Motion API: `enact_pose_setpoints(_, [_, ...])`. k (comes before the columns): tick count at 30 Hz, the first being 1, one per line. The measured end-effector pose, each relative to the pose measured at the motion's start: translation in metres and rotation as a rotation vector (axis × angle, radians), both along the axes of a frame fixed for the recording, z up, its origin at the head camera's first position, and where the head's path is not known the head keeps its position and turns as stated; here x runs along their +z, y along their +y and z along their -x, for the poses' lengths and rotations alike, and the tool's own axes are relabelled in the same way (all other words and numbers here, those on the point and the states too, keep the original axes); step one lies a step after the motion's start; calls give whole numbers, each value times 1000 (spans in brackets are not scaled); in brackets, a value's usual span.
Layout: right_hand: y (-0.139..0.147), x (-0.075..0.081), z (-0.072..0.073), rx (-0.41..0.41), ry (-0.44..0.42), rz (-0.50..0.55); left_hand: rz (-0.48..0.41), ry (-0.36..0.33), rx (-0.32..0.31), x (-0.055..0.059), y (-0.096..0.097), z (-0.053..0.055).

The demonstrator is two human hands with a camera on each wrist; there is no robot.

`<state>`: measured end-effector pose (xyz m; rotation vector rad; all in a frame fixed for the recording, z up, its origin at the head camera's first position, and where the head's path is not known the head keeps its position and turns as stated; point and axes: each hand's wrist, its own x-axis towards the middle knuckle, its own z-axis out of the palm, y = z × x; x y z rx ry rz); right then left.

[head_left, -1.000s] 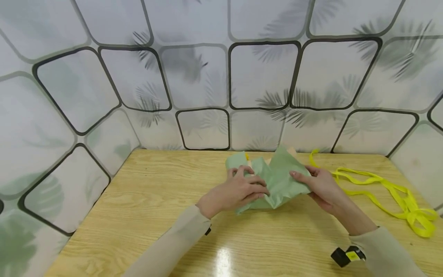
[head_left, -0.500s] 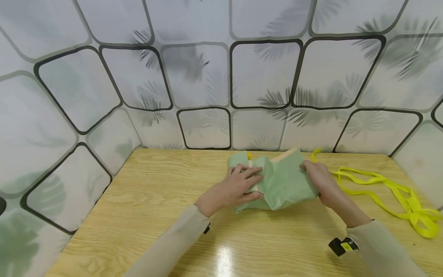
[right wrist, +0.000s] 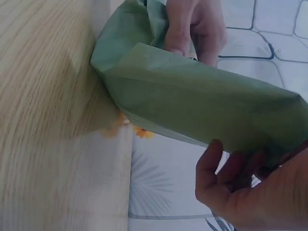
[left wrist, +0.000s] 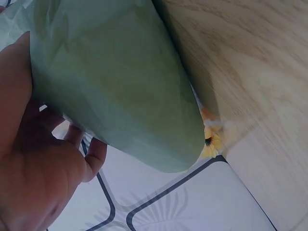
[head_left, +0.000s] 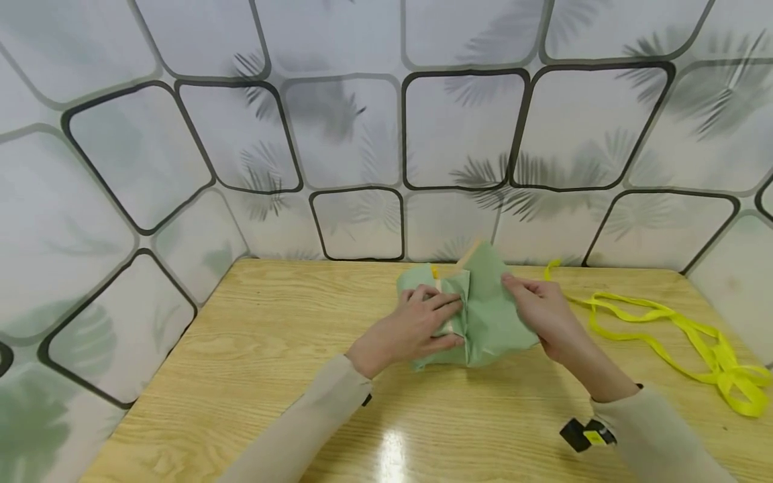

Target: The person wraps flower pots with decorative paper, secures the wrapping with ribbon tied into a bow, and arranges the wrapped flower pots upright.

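Pale green wrapping paper [head_left: 498, 312] is folded round a bundle on the wooden table, with a cream edge showing at its raised upper corner. A yellow flower [left wrist: 212, 140] with a dark centre peeks out from behind the paper in the left wrist view, and an orange-yellow flower [right wrist: 143, 132] shows below it in the right wrist view. My left hand [head_left: 417, 322] grips the bundle's left part, fingers curved over the folded paper. On the right side, my right hand [head_left: 543, 310] pinches the loose paper flap, thumb in front; its fingers [right wrist: 208, 166] curl at the paper's edge.
Long yellow ribbon [head_left: 721, 365] lies in loose loops on the table [head_left: 260, 349] to the right of the bundle. Behind the table hangs a patterned backdrop [head_left: 461, 134], which also runs along both sides.
My right hand has shifted its hold on the paper and moved left, bringing the flap upright and toward the left hand. The left hand stays on the bundle with slight finger movement.
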<state>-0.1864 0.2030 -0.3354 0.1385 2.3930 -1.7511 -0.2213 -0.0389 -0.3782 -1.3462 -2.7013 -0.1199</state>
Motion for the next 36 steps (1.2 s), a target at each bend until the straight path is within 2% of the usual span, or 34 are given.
enact_pose_setpoints(4, [0, 2, -2, -7, -10, 1, 24, 23, 18, -1, 0, -1])
enact_pose_setpoints(8, [3, 2, -3, -25, -46, 80, 24, 52, 13, -1, 0, -2])
enact_pose_setpoints(13, [7, 3, -3, -45, -12, 80, 9, 76, 20, -1, 3, 0])
enact_pose_setpoints(21, [7, 4, 0, -35, 74, -18, 12, 65, 36, -2, 4, 3])
enact_pose_setpoints(26, [9, 0, 4, -83, 148, -140, 31, 53, 56, 0, 6, 3])
enact_pose_setpoints(29, [9, -3, 5, -102, 148, -168, 46, 43, 68, 1, 8, 3])
enact_pose_setpoints(36, [-3, 1, 2, -89, 150, -58, 63, 52, 90, 0, 11, 2])
